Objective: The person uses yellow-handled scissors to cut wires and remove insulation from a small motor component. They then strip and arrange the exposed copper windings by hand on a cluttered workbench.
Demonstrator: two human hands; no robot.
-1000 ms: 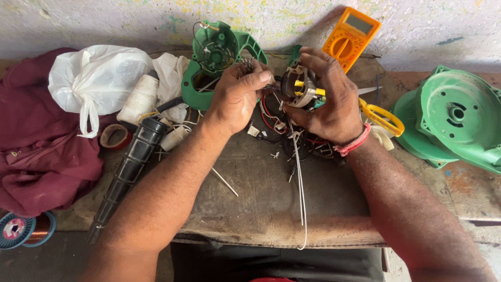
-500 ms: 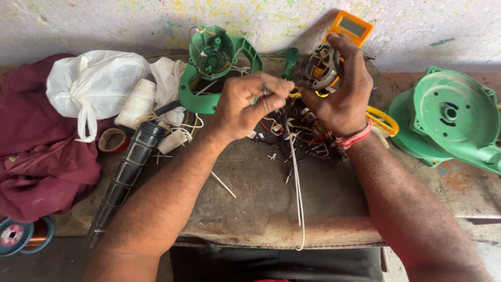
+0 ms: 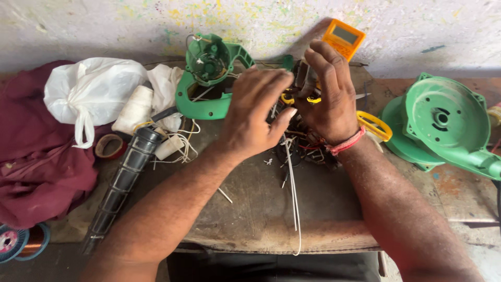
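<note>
Worn bench (image 3: 261,219), left hand (image 3: 255,112) now spread over motor part (image 3: 305,83), right hand (image 3: 329,99) still clasping it, green housing (image 3: 209,78) just left, multimeter (image 3: 343,37) beyond.

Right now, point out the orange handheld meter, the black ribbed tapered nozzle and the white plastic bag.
Orange handheld meter (image 3: 344,37), head view, on its grey screen.
Black ribbed tapered nozzle (image 3: 125,177), head view, mid-length.
White plastic bag (image 3: 94,89), head view, bulging middle.
</note>
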